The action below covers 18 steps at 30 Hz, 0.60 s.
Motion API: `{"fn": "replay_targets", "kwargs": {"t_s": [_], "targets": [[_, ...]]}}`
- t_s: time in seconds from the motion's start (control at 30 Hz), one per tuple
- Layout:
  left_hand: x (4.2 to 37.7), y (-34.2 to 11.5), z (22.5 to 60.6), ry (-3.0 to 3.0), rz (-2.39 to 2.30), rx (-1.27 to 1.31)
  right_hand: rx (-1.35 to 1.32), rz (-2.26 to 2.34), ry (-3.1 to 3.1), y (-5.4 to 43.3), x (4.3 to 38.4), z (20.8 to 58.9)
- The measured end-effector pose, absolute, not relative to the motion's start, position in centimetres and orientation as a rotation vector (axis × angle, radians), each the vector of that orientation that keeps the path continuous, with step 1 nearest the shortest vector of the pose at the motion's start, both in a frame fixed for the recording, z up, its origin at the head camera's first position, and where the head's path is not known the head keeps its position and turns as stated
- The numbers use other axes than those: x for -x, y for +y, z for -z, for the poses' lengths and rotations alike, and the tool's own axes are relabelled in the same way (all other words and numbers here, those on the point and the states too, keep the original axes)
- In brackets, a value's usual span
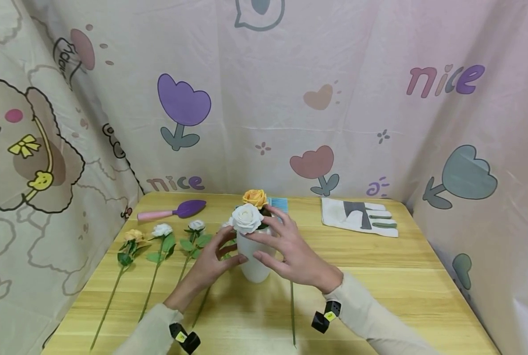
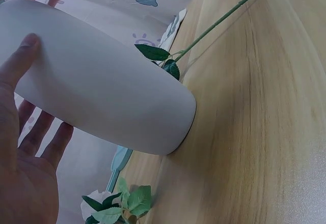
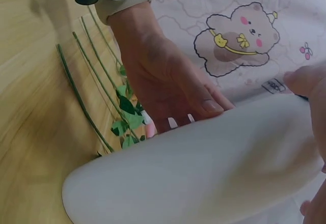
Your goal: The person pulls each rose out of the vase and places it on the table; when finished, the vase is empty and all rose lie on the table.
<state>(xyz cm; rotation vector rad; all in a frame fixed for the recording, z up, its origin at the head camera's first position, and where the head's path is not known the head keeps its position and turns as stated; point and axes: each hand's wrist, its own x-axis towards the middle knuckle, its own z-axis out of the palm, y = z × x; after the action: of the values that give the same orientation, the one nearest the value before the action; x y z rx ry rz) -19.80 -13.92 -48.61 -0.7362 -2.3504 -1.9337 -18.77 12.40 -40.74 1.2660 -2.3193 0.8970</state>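
Both hands, left hand (image 1: 210, 264) and right hand (image 1: 290, 251), cupped the white vase (image 1: 255, 261) mid-table with relaxed fingers; two roses (image 1: 247, 217) were in, several stems (image 1: 157, 256) lay waiting alongside.

Our two hands meet at the middle of the frame, forearms angled inward.

We reach in from below in pale sleeves, each wrist wearing a small black camera. Our left hand (image 1: 210, 264) is open, palm turned inward, fingers straight and thumb extended. Our right hand (image 1: 290, 254) is also open, fingers spread and lightly arched, palm facing left and down.
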Motion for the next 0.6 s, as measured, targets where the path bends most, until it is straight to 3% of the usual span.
{"fn": "replay_targets", "kwargs": {"t_s": [0.6], "targets": [[19.8,-14.1,48.6,-2.319,1.94,0.763,-1.046,-1.332,-2.102,11.9,18.5,38.7]]}}
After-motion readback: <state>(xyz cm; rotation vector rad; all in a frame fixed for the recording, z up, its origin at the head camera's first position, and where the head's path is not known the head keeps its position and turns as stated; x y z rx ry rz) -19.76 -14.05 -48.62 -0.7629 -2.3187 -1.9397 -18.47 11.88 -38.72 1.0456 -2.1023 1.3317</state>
